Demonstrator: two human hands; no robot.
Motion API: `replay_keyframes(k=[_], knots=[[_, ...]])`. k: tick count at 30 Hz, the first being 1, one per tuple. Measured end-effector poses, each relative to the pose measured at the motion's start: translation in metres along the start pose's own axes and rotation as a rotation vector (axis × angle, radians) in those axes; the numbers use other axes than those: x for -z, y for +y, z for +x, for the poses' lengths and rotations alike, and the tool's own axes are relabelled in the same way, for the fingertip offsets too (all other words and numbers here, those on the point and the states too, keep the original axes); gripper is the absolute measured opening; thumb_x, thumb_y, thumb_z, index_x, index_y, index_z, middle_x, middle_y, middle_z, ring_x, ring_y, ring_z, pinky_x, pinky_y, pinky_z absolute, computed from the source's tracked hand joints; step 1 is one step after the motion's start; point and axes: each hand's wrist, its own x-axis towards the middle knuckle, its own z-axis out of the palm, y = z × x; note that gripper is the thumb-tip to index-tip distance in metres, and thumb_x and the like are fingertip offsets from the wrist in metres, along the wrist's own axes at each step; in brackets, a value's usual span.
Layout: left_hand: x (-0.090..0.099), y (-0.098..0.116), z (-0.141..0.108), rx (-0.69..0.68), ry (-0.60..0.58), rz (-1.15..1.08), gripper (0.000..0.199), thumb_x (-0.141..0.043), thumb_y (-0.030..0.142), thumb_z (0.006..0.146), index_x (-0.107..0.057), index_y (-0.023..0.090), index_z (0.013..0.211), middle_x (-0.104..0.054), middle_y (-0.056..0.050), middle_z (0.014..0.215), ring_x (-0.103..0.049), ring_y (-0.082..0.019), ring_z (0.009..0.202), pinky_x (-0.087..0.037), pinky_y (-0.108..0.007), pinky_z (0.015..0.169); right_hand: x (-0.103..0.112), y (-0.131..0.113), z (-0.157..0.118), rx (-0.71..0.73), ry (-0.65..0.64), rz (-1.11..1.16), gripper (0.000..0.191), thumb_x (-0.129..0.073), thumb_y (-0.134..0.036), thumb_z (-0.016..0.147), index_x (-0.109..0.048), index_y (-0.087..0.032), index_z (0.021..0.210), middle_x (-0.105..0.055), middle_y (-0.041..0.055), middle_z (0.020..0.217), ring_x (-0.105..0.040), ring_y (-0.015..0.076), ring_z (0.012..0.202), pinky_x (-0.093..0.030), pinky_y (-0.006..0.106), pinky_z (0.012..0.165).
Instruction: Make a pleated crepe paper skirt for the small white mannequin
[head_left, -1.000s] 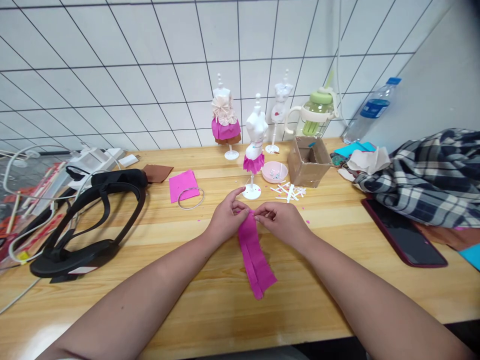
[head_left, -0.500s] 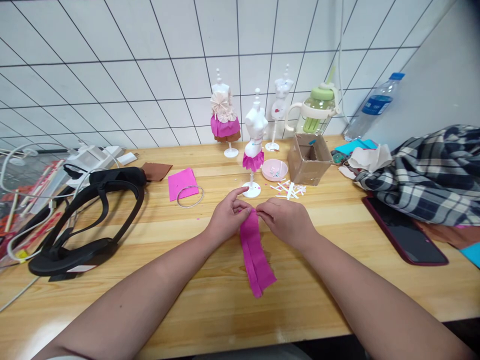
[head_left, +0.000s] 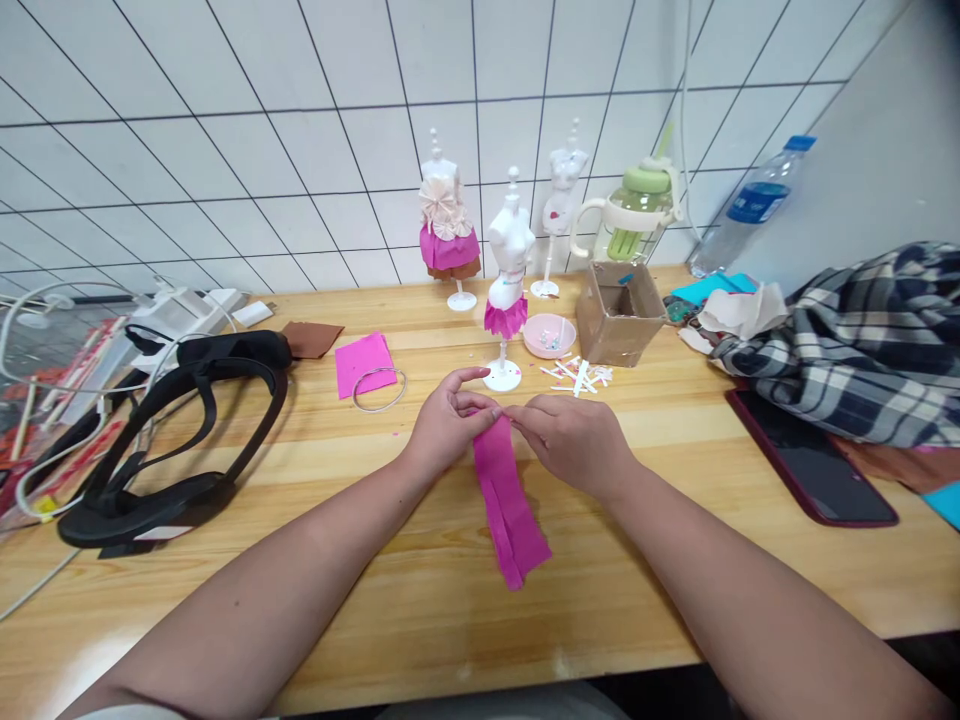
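A magenta fabric strip (head_left: 511, 505) hangs down toward me over the wooden table, a fold running along its length. My left hand (head_left: 450, 420) pinches its top edge between thumb and fingers, with the index finger stretched out. On the other side, my right hand (head_left: 574, 440) has its fingertips closed at the strip's top right corner. Just beyond the hands stands a small white dress form (head_left: 511, 240) wearing a ruffled magenta skirt (head_left: 506, 316). The far end of the strip is partly hidden by my fingers.
Two more dress forms, one dressed (head_left: 448, 215) and one bare (head_left: 562, 190), stand by the tiled wall. A pink dish (head_left: 550, 345), white strips (head_left: 581, 375) and a cardboard box (head_left: 621, 325) lie right of centre. A black headset (head_left: 217, 480) is left; a phone (head_left: 810, 460) is right.
Both hands stay at the strip's top edge. My left hand has shifted slightly left, and the strip's top has moved a little left with it.
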Motion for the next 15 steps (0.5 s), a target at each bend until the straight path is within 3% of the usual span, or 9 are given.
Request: replay_keyframes(k=[3, 7, 11, 15], knots=[[-0.001, 0.002, 0.0, -0.017, 0.007, 0.041, 0.059, -0.077, 0.023, 0.066, -0.052, 0.018, 0.119, -0.07, 0.002, 0.071, -0.063, -0.012, 0.064, -0.046, -0.022, 0.064, -0.003, 0.002, 0.001, -0.102, 0.025, 0.189, 0.023, -0.053, -0.027, 0.094, -0.074, -0.029, 0.103, -0.074, 0.0003, 0.086, -0.065, 0.0147, 0.075, -0.037, 0.026, 0.059], [-0.003, 0.002, -0.001, -0.052, 0.01, 0.055, 0.057, -0.075, 0.021, 0.066, -0.05, 0.018, 0.118, -0.069, 0.003, 0.071, -0.064, -0.012, 0.067, -0.047, -0.023, 0.067, -0.009, 0.007, 0.006, -0.365, 0.096, 0.54, 0.022, -0.06, -0.022, 0.086, -0.073, -0.023, 0.104, -0.074, 0.0021, 0.092, -0.065, 0.0132, 0.069, -0.048, 0.027, 0.067], [-0.004, -0.002, 0.0, -0.076, -0.03, 0.057, 0.055, -0.074, 0.021, 0.068, -0.048, 0.017, 0.116, -0.07, 0.002, 0.073, -0.066, -0.012, 0.07, -0.048, -0.023, 0.07, -0.012, 0.007, 0.012, -0.496, -0.015, 0.907, 0.022, -0.064, -0.028, 0.081, -0.073, -0.019, 0.1, -0.075, 0.0041, 0.087, -0.066, 0.0141, 0.068, -0.052, 0.026, 0.063], [-0.004, -0.006, 0.0, -0.11, -0.04, 0.106, 0.053, -0.073, 0.021, 0.07, -0.049, 0.018, 0.117, -0.07, 0.002, 0.075, -0.066, -0.012, 0.069, -0.049, -0.023, 0.068, -0.013, 0.004, 0.015, -0.542, -0.105, 1.025, 0.014, -0.069, -0.029, 0.076, -0.071, -0.018, 0.085, -0.074, 0.0033, 0.079, -0.067, 0.0151, 0.069, -0.052, 0.026, 0.064]])
